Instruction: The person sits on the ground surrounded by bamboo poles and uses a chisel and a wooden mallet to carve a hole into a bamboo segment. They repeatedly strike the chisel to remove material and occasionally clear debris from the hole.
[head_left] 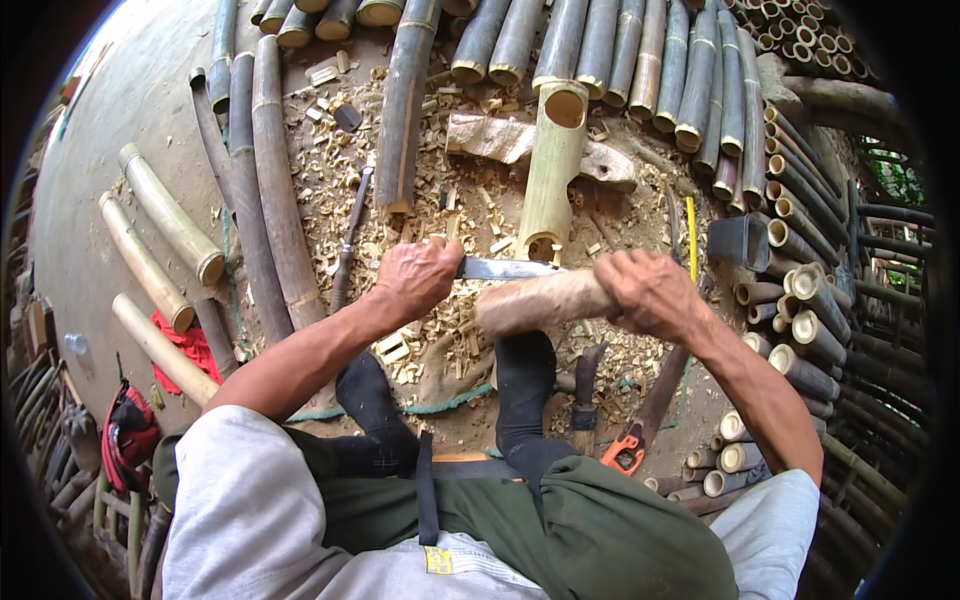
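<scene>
Near the middle of the frame, a knife [505, 269] is held in the left hand [420, 270], whose fingers are clenched round its handle; the blade is pointed toward the right of the frame. By the right hand [648, 290], one end of a club [535, 304] is grasped with curled fingers, and its thick end is held just below the blade. Whether club and blade are touching cannot be told.

Just above the blade, in the upper centre, the open lower end of a pale tube [553, 170] is seen; the tube is laid across a wood block [490, 137], and a round hole is shown near its upper end. The ground around is strewn with shavings [408, 362]. To the left of centre a chisel [355, 235] is laid. Below right of centre, a saw [650, 420] with an orange handle is seen. Dark poles [480, 40] are ranged along the top, and a red cloth [190, 345] is partly covered by a pale pole [163, 350] at left.
</scene>
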